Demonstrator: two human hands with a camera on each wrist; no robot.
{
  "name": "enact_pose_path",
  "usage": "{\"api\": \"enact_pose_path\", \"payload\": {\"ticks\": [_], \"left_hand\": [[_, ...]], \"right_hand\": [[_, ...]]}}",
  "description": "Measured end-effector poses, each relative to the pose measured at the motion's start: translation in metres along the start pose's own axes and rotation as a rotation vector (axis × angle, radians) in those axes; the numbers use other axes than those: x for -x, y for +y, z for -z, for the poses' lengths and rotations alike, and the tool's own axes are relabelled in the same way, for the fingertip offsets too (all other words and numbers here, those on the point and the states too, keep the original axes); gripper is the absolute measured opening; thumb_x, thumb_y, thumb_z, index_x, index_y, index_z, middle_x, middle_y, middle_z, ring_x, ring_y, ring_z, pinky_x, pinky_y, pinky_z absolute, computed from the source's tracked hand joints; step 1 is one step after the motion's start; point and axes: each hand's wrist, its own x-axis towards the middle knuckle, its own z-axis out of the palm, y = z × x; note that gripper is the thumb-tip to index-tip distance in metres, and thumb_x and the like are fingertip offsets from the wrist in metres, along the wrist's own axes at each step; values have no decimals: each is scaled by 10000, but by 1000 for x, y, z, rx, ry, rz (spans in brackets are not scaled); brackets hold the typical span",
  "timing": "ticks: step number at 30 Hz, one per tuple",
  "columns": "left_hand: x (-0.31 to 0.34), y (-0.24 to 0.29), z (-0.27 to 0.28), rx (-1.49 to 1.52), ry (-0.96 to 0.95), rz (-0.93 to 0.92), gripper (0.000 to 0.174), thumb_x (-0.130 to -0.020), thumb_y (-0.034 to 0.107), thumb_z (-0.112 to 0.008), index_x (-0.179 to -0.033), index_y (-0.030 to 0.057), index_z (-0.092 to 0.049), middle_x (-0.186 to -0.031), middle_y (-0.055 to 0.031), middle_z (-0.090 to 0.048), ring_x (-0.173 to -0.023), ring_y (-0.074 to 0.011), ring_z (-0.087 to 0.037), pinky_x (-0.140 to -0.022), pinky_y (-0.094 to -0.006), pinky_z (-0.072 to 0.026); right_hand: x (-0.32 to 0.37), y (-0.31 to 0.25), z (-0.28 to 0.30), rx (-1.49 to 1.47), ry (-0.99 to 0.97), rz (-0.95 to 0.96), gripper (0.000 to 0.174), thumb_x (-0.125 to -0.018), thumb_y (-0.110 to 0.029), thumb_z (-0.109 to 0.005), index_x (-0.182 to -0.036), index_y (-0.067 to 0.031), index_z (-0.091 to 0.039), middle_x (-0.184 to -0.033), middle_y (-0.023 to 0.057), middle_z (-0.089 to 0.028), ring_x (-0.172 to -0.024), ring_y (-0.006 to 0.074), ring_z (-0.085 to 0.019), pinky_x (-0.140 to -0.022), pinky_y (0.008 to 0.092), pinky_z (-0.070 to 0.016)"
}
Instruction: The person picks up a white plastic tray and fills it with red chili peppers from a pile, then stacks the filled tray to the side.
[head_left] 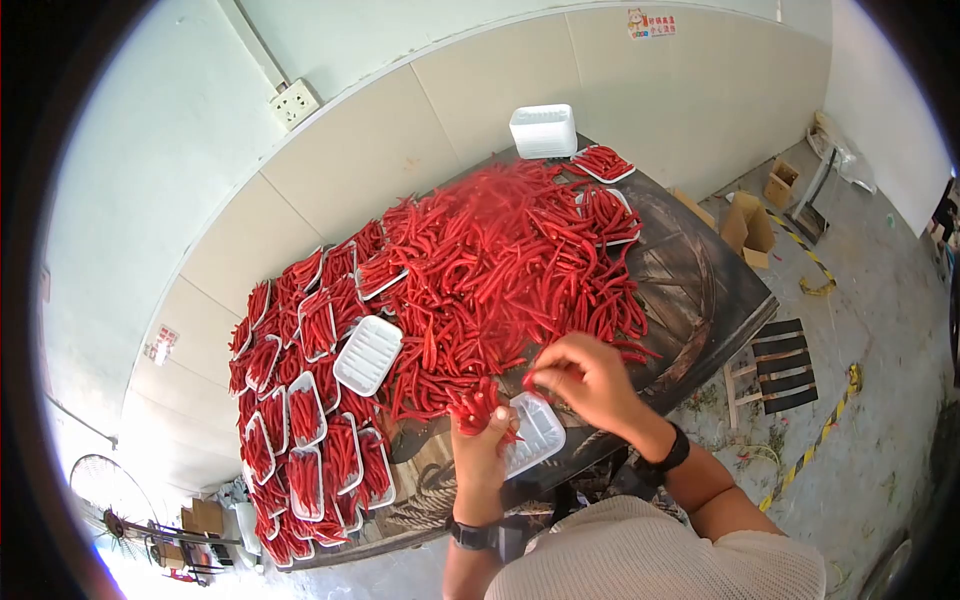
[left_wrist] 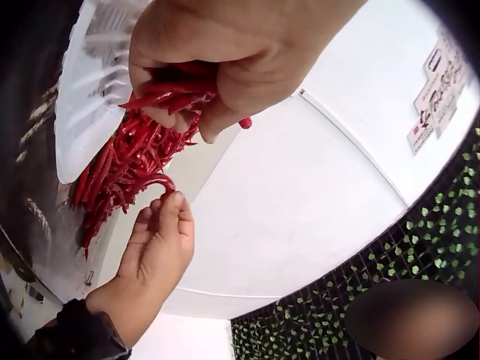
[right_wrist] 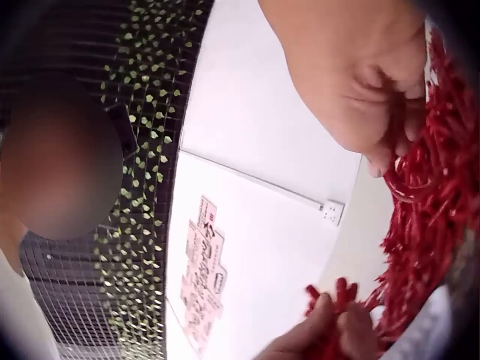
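Note:
A bunch of red chili peppers is gripped in my left hand, the ends sticking out past the thumb. My right hand pinches a single curved chili pepper between thumb and fingertips. Below and between the hands lies a white ribbed plastic tray, near the table's front edge. The left wrist view shows the bunch close up under the curled left fingers, with the tray beside it. Just beyond both hands spreads a large heap of loose red chilies.
Many chili-filled white trays crowd the table's left side, with an unfilled tray among them. A stack of white trays stands at the back by the wall. Bare dark tabletop shows at right; a low slatted stool stands on the floor.

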Motion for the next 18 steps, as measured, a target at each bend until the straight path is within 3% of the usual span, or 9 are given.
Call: {"api": "enact_pose_path", "payload": {"ticks": [3, 4, 5, 7, 8, 9, 11, 14, 18], "left_hand": [[5, 0, -8, -2, -1, -27, 460, -836, -19, -733, -1243, 20, -520, -1023, -76, -649, -844, -168, -646, -702, -277, -536], [5, -1, -8, -11, -23, -27, 469, -828, -27, -735, -1242, 15, -519, -1018, -77, -652, -849, -175, -650, -712, -285, -540], [5, -1, -7, -19, -45, -28, 477, -819, -35, -738, -1240, 10, -518, -1014, -79, -655, -853, -181, -653, -722, -294, -544], [6, 6, 4, -57, -56, 18, 477, -809, -62, -716, -1237, 3, -519, -978, -76, -653, -826, -196, -651, -719, -313, -542], [6, 8, 10, -33, -43, 54, 468, -807, -73, -697, -1234, 1, -520, -956, -73, -646, -805, -199, -646, -710, -319, -538], [7, 9, 14, -8, -31, 90, 460, -806, -84, -677, -1231, -2, -522, -933, -71, -640, -785, -203, -640, -700, -326, -534], [6, 10, 16, 45, -4, 79, 406, -809, -91, -650, -1187, -5, -529, -897, -69, -621, -754, -202, -624, -683, -326, -523], [5, 10, 21, 102, 3, 24, 323, -837, -93, -631, -1124, 3, -519, -891, -80, -611, -777, -210, -621, -699, -349, -521], [4, 9, 19, 135, 14, 32, 345, -857, -81, -626, -1170, 2, -510, -937, -96, -620, -809, -223, -628, -728, -361, -526]], "right_hand": [[12, 1, -31, 2, -68, 93, 104, -827, -62, -731, -902, -30, -669, -846, 56, -646, -759, 149, -629, -656, 285, -495], [16, 2, -41, -23, -43, 63, 112, -834, -85, -727, -903, -35, -654, -833, 76, -637, -762, 208, -624, -679, 319, -493], [15, 4, -41, -26, -46, 62, 112, -834, -85, -727, -903, -35, -654, -833, 76, -637, -762, 208, -624, -679, 319, -493], [8, 8, -37, 242, -17, 238, 136, -830, -118, -730, -895, -36, -643, -823, 92, -629, -761, 271, -615, -693, 357, -487], [5, 13, -35, 327, 31, 206, 160, -812, -144, -736, -885, -37, -643, -836, 104, -606, -808, 315, -597, -721, 400, -478], [3, 20, -28, 325, 27, 204, 160, -812, -144, -736, -885, -37, -643, -836, 104, -606, -808, 315, -597, -721, 400, -478], [2, 33, -10, 832, -23, 30, 148, -803, -132, -733, -894, -45, -656, -858, 104, -582, -860, 306, -587, -741, 418, -469], [3, 47, -3, 891, -121, -86, 149, -793, -116, -733, -902, -43, -664, -870, 101, -566, -903, 302, -570, -768, 427, -465], [-2, 43, 1, 749, -13, 37, 157, -796, -97, -735, -915, -30, -657, -853, 105, -576, -856, 316, -572, -757, 413, -479]]}}
